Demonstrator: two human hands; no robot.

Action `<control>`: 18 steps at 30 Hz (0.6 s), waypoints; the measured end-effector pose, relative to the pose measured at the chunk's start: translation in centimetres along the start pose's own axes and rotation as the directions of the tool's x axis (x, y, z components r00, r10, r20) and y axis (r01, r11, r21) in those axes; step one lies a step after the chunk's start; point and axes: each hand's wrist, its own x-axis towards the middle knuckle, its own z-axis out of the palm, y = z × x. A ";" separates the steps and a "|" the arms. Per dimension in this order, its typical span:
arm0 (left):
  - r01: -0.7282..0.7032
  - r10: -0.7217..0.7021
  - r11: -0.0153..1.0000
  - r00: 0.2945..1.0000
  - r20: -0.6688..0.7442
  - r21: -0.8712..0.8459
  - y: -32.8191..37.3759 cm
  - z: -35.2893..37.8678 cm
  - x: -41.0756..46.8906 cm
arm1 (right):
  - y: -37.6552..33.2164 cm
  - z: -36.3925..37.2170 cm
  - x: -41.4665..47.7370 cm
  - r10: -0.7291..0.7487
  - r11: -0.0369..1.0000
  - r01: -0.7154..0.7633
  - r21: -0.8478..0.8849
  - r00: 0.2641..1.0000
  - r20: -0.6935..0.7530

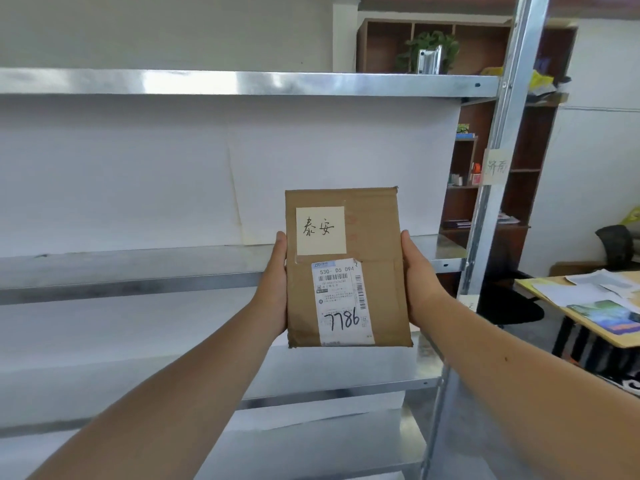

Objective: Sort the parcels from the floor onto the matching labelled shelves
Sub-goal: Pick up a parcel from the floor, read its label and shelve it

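Parcel: flat brown cardboard, held upright between both hands, in front of the metal shelving.
Left hand: pressed flat against the parcel's left edge.
Right hand: clamped on the right edge; the hands stand apart by the parcel's width.
Reason for hold: face turned to the wearer, probably to read the handwritten note and shipping label.
Shelf tag: on the upright post, up and right of the right hand; its characters look different from the note's, so likely no match.
Beyond the hands: bare shelf boards, nothing blocking.
Right of the right hand: desk with papers.
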 end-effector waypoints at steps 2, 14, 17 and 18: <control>-0.019 0.019 1.000 1.000 -0.017 -0.009 -0.9 2.4 0.1 | -1.3 -2.5 0.7 -0.022 1.000 0.022 -0.018 1.000 -0.004; -0.125 0.126 0.992 0.992 -0.019 0.019 -0.9 13.3 1.1 | -8.6 -10.9 2.2 -0.033 0.999 0.034 -0.006 0.999 0.019; -0.140 0.140 0.990 0.990 0.001 0.032 -0.4 14.5 1.8 | -9.6 -11.4 2.2 -0.039 0.999 0.038 0.029 0.999 0.025; -0.134 0.134 0.990 0.991 0.010 0.032 -0.4 14.8 2.0 | -9.7 -11.5 2.3 -0.040 0.998 0.039 0.039 0.999 0.025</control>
